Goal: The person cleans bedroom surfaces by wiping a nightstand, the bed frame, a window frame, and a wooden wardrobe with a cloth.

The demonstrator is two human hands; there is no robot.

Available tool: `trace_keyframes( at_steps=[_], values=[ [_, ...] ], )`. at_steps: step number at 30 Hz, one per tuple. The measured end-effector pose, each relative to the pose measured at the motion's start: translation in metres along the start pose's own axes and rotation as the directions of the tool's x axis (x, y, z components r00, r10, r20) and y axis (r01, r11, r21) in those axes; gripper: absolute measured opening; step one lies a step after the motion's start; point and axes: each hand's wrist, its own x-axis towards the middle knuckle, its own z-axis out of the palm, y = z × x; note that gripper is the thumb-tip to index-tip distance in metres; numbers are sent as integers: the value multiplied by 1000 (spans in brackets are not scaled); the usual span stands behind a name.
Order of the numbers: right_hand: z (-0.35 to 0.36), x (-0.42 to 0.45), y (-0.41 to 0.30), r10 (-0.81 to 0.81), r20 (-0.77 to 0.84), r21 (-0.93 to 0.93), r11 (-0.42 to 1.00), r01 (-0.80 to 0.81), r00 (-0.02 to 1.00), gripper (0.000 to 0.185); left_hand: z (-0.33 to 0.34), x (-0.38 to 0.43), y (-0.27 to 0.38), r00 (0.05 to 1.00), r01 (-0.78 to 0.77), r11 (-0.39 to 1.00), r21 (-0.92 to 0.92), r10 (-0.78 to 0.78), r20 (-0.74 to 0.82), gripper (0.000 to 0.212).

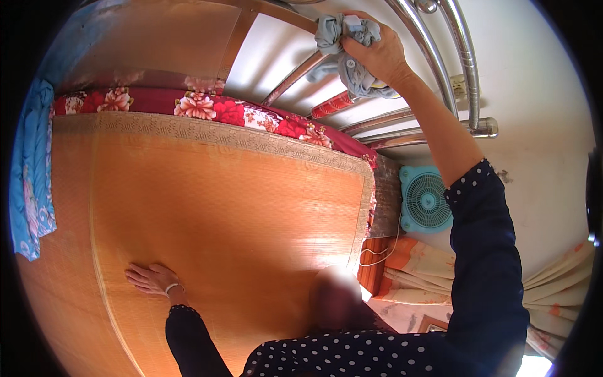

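Note:
My right hand is raised at the top of the head view, closed around a bunched grey cloth garment with a button on it. The cloth is against or just in front of the metal bars of the bed's headboard; whether it touches them I cannot tell. At the lower left, my left hand rests palm down on the woven bamboo sleeping mat, fingers slightly apart, with a bracelet at the wrist. Nothing is held in it.
A red floral bed cover runs along the mat's far edge. Folded blue fabric lies at the left. To the right are a turquoise box fan, its white cord, a curtain and curved metal tubes.

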Motion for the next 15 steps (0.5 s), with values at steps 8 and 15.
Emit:
trace_keyframes(
  at_steps=[8,15],
  values=[
    [0,-12,-22,52,-53,53,997,-50,997,43,6,-2,-17,996,-43,999,-20,41,-76,53],
    [6,-5,7,99,-271,-272,946,-175,958,53,-12,-4,19,997,-73,959,275,59,58,51]
  ],
)
